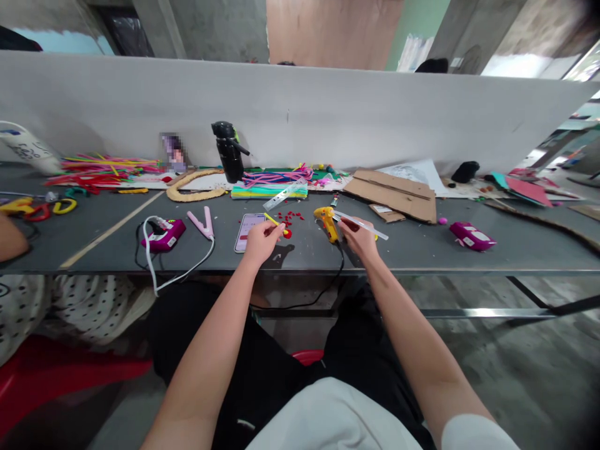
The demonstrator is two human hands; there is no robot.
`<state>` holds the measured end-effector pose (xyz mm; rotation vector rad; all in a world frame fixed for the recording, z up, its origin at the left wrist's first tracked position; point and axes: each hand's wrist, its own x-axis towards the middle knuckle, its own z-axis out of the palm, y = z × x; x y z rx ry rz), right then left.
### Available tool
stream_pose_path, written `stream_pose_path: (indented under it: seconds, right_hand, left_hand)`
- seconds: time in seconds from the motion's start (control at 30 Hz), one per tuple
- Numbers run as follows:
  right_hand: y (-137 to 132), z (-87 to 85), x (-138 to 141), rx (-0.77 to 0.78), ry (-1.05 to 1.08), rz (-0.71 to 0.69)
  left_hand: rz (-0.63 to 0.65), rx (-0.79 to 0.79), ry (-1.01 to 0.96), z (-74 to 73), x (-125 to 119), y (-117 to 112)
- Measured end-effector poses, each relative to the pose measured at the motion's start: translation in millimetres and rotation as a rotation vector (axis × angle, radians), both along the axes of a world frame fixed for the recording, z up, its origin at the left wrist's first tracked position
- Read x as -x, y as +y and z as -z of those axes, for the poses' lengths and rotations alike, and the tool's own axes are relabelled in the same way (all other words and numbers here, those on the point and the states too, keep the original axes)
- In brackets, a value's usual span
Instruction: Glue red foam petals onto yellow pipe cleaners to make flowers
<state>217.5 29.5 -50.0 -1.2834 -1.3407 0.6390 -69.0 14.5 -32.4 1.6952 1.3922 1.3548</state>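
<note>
My left hand [264, 242] pinches a thin yellow stick [272, 219], apparently a pipe cleaner, with a small red piece [287, 234] by its lower end. Several tiny red bits [291, 216] lie scattered just beyond it on the grey table. A phone [247, 231] lies face up, partly behind that hand. My right hand [360, 239] is closed at the rear of a yellow glue gun [327, 222]; its fingertips are partly hidden. From the gun's back a long translucent glue stick [368, 227] runs over this hand. The gun's nozzle points left, towards the red bits.
A clear ruler [284, 194] leans across bundled pipe cleaners [267, 187]. Behind them stands a black bottle [228, 153]. Cardboard [394, 192] lies at the back right. Purple power sockets [164, 236] and a pink hair iron [202, 223] with cords are on the left. A person's arm [10, 240] shows far left.
</note>
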Motion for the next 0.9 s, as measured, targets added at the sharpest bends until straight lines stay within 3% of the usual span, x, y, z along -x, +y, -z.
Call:
stream_pose_path:
  seconds: [0.13,0.33,0.43,0.63,0.9]
  right_hand:
    - [-13,4.5,4,0.003,0.101,-0.034]
    - [-40,-0.2,34,0.031,0.182,-0.239]
    - [-32,-6.4,60,0.077,0.243,-0.357]
    - [0,-11.3,104,0.116,0.251,-0.407]
    - [9,-9.9,116,0.164,0.318,-0.383]
  left_hand:
    - [0.022,0.009,0.040,-1.6,0,-2]
    - [0.054,-0.004,0.098,-2.6,-5,-3]
    - [0.085,-0.019,0.121,0.1,-7,-1]
    - [0.159,-0.046,0.148,1.8,-6,2]
    - [0.169,-0.051,0.104,-1.2,-4,1]
